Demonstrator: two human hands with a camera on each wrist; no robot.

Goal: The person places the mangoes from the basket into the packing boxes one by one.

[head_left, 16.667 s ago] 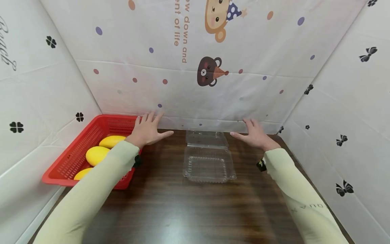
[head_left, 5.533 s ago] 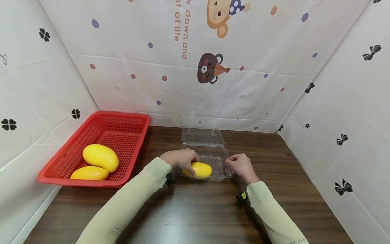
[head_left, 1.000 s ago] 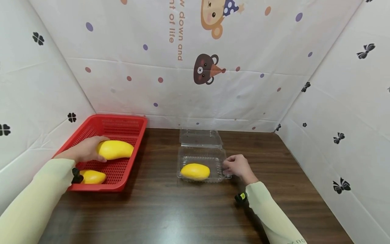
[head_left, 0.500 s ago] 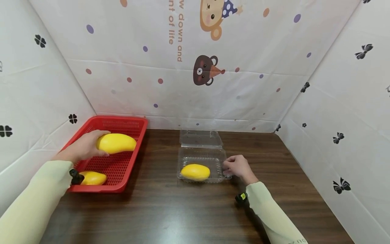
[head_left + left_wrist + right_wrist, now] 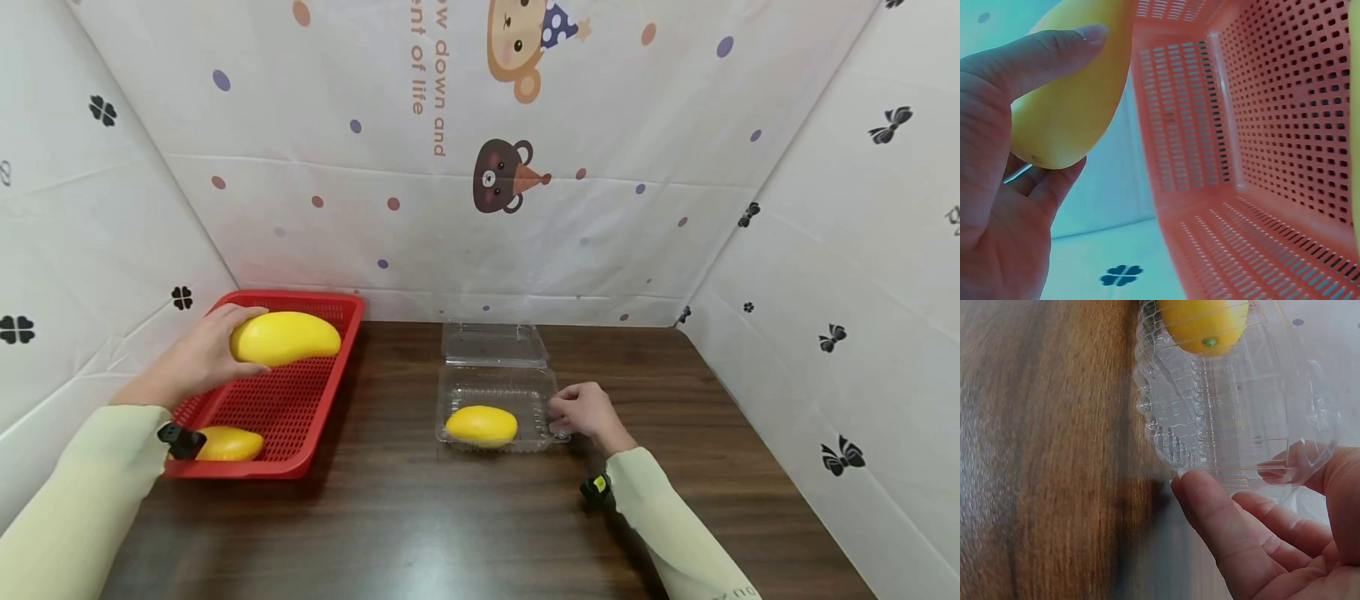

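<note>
My left hand [image 5: 201,352] grips a yellow mango [image 5: 285,338] by its left end, raised over the red plastic basket [image 5: 324,417]. In the left wrist view the thumb lies across this mango [image 5: 1079,106] and fingers curl beneath it. Another mango [image 5: 231,443] lies at the basket's near end, partly behind the wrist camera. A clear plastic clamshell box [image 5: 497,379] stands with its lid [image 5: 495,342] laid back. One mango [image 5: 482,425] lies in its near left part. My right hand [image 5: 585,410] pinches the box's right rim [image 5: 1288,472] between thumb and fingers.
Everything rests on a dark brown wooden table [image 5: 420,517]. White printed sheets form a back wall [image 5: 315,242] and side walls [image 5: 795,275]. The basket stands in the left back corner, and the box's lid reaches close to the back wall.
The first mango went from the basket into the box earlier. Over the last second my left hand has lifted another mango up from the basket floor. My right hand stays at the box rim.
</note>
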